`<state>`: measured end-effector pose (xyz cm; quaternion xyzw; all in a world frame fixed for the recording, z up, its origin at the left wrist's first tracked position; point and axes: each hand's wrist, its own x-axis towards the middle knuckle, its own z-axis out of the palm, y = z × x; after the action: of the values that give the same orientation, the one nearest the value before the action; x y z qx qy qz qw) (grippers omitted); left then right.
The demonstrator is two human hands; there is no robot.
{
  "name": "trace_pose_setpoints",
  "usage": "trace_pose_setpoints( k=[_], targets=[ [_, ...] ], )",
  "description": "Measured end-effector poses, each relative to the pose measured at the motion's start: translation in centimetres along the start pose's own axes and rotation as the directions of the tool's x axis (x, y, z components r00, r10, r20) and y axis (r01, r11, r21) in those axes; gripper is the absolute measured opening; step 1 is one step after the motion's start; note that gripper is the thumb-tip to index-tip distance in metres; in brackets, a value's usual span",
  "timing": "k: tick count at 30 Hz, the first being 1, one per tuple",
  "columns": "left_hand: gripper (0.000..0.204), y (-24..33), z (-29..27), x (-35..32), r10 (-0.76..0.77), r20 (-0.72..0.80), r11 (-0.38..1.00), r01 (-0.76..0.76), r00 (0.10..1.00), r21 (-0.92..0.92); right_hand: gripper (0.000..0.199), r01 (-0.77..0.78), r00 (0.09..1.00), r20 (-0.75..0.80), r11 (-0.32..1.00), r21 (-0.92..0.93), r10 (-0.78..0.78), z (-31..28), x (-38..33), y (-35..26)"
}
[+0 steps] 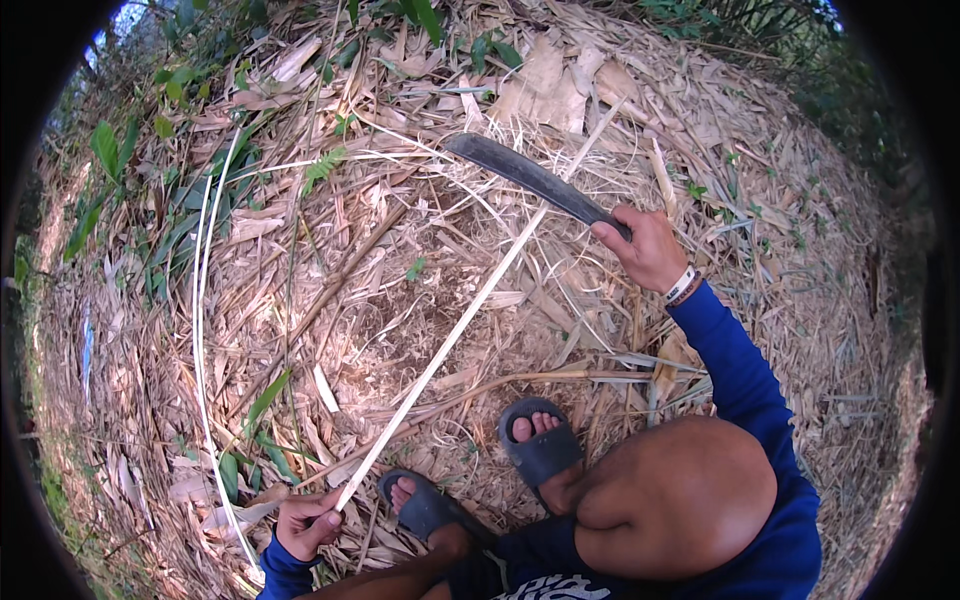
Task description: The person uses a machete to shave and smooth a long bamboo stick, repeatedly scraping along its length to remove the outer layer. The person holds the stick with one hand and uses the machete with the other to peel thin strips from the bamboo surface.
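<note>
Holding the low end of a long, pale strip (pixel 451 345), the left hand (pixel 303 522) is down by the left sandal (pixel 428 507). Its thumb and fingers pinch the strip, with no big gap between them. The strip goes up and to the right, over the ground, and its far end pokes out past the knife (pixel 530 180). The right hand (pixel 645 248) is curled tight round the handle of the knife. The dark blade crosses in front of the strip in this view. Whether the two touch, one cannot tell.

How far along is the work? The strip looks thin and bare, so a good part of the cutting on it seems done. Curly shavings (pixel 615 162) lie all around its far end, which hints at a lot of scraping. Some long, thin pieces (pixel 198 330) are over on the left. They may be done, or they may be scraps; it is hard to say which.

What seems left is the strip in hand. The knife is right by it, so its turn does not look over. How smooth it is, and how much more it needs, is too small to see.
</note>
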<state>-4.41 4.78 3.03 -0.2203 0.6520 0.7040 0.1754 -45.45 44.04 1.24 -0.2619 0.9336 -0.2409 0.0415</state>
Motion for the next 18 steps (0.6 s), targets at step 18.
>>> trace_pose_setpoints(
  k=[18],
  targets=[
    [0.033, -4.4, 1.5, -0.5, -0.102, -0.039, 0.978, 0.093, 0.994, -0.186, 0.046, 0.135, 0.984, -0.149, 0.952, 0.275, -0.097, 0.9, -4.0, -5.8]
  ],
)
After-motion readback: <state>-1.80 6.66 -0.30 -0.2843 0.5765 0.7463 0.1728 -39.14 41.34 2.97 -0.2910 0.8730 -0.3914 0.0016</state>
